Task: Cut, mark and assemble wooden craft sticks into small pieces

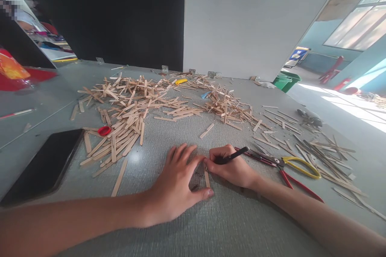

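Observation:
My left hand (177,182) lies flat on the grey table (193,225), fingers spread, pressing down on a wooden stick (207,178) that shows between thumb and forefinger. My right hand (230,166) is closed round a black pen (232,155), whose tip meets the top end of that stick. Both forearms reach in from the bottom edge.
A big heap of wooden sticks (135,104) covers the table's far half, with thinner scraps (325,152) at the right. Yellow-handled pliers (301,166) and a red-handled tool (289,180) lie right of my right hand. A black phone (45,164) and a red cap (104,130) are at the left.

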### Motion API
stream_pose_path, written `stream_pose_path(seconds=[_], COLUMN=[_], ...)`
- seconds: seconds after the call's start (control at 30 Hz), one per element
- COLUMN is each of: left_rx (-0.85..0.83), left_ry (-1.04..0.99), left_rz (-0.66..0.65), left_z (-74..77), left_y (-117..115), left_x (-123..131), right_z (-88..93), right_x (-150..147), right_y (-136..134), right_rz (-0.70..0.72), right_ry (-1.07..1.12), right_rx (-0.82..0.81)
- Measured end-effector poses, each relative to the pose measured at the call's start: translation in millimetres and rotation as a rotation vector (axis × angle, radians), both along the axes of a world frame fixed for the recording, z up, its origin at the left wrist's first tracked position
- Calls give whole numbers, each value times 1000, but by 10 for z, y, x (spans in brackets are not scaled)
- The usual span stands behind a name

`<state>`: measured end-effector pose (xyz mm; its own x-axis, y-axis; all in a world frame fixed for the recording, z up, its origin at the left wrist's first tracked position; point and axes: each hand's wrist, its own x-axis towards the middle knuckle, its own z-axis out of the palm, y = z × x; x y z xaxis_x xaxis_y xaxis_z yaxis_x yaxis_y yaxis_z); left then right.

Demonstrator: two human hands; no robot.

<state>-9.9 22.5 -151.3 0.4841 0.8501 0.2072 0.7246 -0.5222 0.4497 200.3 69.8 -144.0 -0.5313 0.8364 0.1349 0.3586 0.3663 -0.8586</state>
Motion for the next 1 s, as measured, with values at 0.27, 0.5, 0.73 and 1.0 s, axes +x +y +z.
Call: stream_pose_path(seconds=[0.27,0.5,0.73,1.0], left_rx=[-26,-16,-19,-20], left_ry=[21,12,38,30], left_rz=[-3,-5,-7,-7], left_z=[11,10,23,16], left_y=[4,1,3,14], left_x=[7,11,15,15], right_z=[-74,-59,-38,-13], right_x=[14,7,-5,-4], right_y=[-4,-29,-15,-4], right_rz=[-81,-81,-91,-87], right_ry=[137,72,28,-7], right_rx=[-295,-213,-158,-87])
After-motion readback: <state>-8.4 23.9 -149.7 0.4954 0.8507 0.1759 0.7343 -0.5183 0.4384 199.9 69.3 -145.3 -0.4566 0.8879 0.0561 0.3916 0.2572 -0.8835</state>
